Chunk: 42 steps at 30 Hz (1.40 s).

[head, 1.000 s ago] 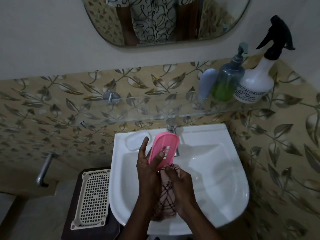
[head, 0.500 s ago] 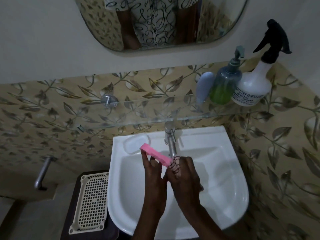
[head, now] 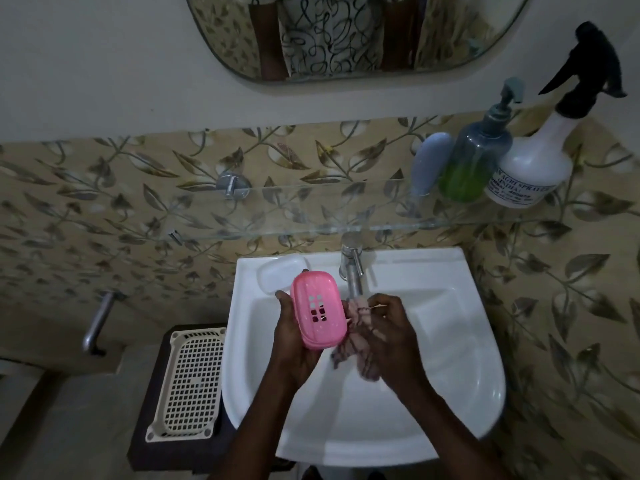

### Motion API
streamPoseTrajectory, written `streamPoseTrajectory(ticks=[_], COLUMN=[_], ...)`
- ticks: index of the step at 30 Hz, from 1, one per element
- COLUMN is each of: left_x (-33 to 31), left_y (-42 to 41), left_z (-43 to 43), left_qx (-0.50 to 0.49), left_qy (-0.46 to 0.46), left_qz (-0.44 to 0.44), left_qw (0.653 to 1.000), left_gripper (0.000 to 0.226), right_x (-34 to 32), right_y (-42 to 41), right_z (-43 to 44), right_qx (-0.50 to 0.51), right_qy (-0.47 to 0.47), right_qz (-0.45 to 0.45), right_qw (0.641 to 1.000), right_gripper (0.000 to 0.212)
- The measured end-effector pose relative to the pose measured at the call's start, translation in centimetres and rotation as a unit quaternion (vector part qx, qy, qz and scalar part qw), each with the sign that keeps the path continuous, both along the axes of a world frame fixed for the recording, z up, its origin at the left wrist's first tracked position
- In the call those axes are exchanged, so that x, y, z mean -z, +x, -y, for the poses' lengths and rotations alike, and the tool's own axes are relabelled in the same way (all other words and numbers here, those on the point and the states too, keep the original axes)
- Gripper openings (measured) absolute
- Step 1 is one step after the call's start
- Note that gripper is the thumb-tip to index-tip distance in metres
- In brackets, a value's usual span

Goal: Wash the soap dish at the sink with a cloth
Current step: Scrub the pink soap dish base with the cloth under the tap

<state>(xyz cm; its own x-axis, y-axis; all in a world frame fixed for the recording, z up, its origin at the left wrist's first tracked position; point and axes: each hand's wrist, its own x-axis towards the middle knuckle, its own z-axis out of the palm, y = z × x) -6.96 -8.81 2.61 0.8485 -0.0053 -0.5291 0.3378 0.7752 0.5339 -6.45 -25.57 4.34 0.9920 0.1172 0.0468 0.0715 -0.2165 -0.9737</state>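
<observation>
My left hand (head: 294, 344) grips a pink plastic soap dish (head: 318, 312) over the white sink (head: 450, 341), its slotted face turned up toward me. Just to its right, my right hand (head: 391, 337) is closed around a bunched pink checked cloth (head: 356, 327), which hangs down below the steel tap (head: 352, 271). The cloth touches the dish's right edge. Whether water is running from the tap is too dim to tell.
A glass shelf (head: 311, 216) above the sink carries a green soap pump bottle (head: 474, 161), a white spray bottle (head: 540, 161) and a blue-grey tube (head: 429, 164). A beige perforated tray (head: 190, 379) lies on a dark stand left of the basin. A mirror (head: 346, 32) hangs above.
The soap dish has turned from edge-on to flat, slotted face up. My right hand has drawn the cloth to the dish's right side beneath the tap.
</observation>
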Motion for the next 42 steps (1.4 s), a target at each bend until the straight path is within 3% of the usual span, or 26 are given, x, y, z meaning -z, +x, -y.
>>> streamPoseTrajectory(ticks=[3, 8, 13, 16, 18, 20, 21, 22, 23, 24, 28, 29, 31, 32, 34, 36, 38, 42], left_x=[0.3, 0.5, 0.3, 0.9, 1.0, 1.0, 0.8, 0.9, 1.0, 1.1, 0.1, -0.3, -0.8, -0.7, -0.4, -0.4, -0.3, -0.3], left_y=[0.9, 1.4, 1.3, 1.0, 1.3, 1.8, 2.0, 1.9, 1.7, 1.4, 2.3, 2.7, 3.1, 2.9, 2.2, 1.9, 2.0, 1.6], left_z=[-1.3, -1.3, 0.4, 0.3, 0.2, -0.4, -0.7, -0.9, -0.9, -0.7, -0.1, -0.3, -0.6, -0.8, -0.7, -0.6, -0.7, -0.9], left_qx=[0.056, 0.117, 0.092, 0.101, 0.119, 0.116, 0.109, 0.104, 0.107, 0.116, 0.137, 0.137, 0.137, 0.143, 0.169, 0.176, 0.158, 0.193], left_qy=[-0.002, 0.029, 0.01, 0.026, 0.043, 0.046, 0.038, 0.03, 0.022, 0.014, -0.003, -0.003, -0.018, -0.025, -0.029, -0.032, -0.033, -0.02], left_qz=[-0.005, 0.02, 0.042, 0.041, 0.038, 0.035, 0.029, 0.022, 0.013, 0.002, 0.009, 0.017, 0.017, 0.009, -0.002, -0.001, 0.007, 0.013], left_qw=[0.998, 0.993, 0.995, 0.994, 0.991, 0.992, 0.993, 0.994, 0.994, 0.993, 0.99, 0.99, 0.99, 0.989, 0.985, 0.984, 0.987, 0.981], left_gripper=[0.081, 0.07, 0.059, 0.056, 0.053, 0.054, 0.053, 0.05, 0.048, 0.049, 0.049, 0.048, 0.049, 0.051, 0.051, 0.051, 0.052, 0.046], right_x=[-0.7, -2.6, -0.9, -0.2, -0.4, 0.2, 0.5, 0.7, 0.2, -0.5, -1.8, -2.0, -1.0, -1.4, -1.9, -2.8, -2.4, -1.7], right_y=[2.1, 4.3, 2.6, 1.9, 2.0, 1.0, 0.2, 0.2, 1.3, 2.4, 6.6, 5.9, 2.9, 2.4, 4.7, 6.5, 5.7, 5.0], right_z=[1.8, 0.6, -3.2, -3.1, -3.8, -4.2, -4.2, -3.3, -2.3, -1.4, -2.6, -4.4, -6.0, -4.8, -0.5, 2.3, 1.2, 1.6], right_qx=[0.082, -0.035, -0.067, -0.039, 0.001, -0.047, -0.131, -0.214, -0.269, -0.282, -0.171, -0.209, -0.302, -0.357, -0.405, -0.363, -0.363, -0.451], right_qy=[-0.023, -0.201, -0.345, -0.428, -0.402, -0.336, -0.303, -0.301, -0.314, -0.331, -0.385, -0.454, -0.557, -0.509, -0.353, -0.355, -0.349, -0.35], right_qz=[-0.007, 0.178, 0.221, 0.211, 0.126, 0.186, 0.247, 0.309, 0.324, 0.296, 0.291, 0.271, 0.309, 0.332, 0.375, 0.386, 0.343, 0.384], right_qw=[0.996, 0.963, 0.91, 0.878, 0.907, 0.922, 0.911, 0.876, 0.851, 0.85, 0.859, 0.823, 0.709, 0.709, 0.755, 0.77, 0.793, 0.726], right_gripper=[0.011, 0.034, 0.03, 0.045, 0.045, 0.034, 0.031, 0.029, 0.027, 0.024, 0.031, 0.035, 0.043, 0.046, 0.046, 0.042, 0.043, 0.04])
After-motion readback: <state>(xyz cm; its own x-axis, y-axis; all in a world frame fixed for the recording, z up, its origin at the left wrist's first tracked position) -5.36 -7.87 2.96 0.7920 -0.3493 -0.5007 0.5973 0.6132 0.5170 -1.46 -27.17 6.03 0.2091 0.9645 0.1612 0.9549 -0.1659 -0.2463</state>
